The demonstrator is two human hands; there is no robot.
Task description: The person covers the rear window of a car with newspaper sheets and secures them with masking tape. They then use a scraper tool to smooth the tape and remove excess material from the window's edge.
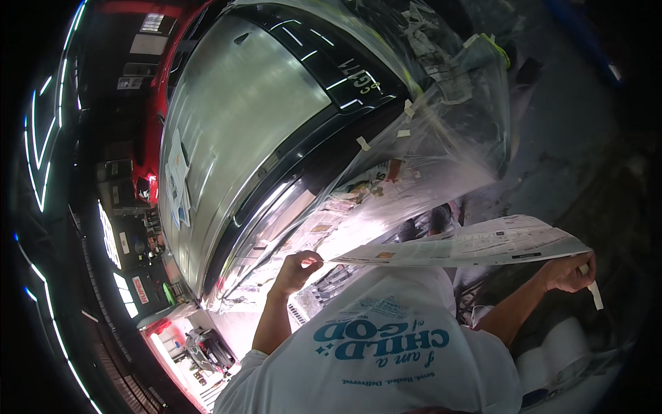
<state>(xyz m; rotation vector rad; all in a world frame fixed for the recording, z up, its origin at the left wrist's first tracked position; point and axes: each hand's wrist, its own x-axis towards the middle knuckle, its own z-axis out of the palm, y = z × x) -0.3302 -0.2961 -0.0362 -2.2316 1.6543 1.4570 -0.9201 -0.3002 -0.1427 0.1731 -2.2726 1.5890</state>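
Your white shirt [386, 376] with blue print fills the lower edge of the view. Just beyond it, a sheet of newspaper [483, 241] is held in the air, clear of the vehicle. Its long axis runs left to right across your front, roughly level. It looks narrow at the left end and broader toward the right, where its far edge bows upward.

Your left hand [296, 270] has its fingers curled, thumb and fingertips pinched on the left end of the sheet. Your right hand [569, 274] has its fingers closed on the right end; a pale strip of tape [596, 297] hangs from the same fingers. The sheet spans the gap between your two hands, its near edge running from one set of fingers to the other.

Farther out, clear plastic sheeting [476, 138] drapes the vehicle's side, with newspaper pieces visible at it and small tape pieces stuck on it. Beyond the sheeting lies the vehicle's dull silver panel [255, 96], bordered by a glossy black section [310, 52]. Loose papers [177, 176] rest on the panel's left side. A red vehicle [146, 148] stands behind it.
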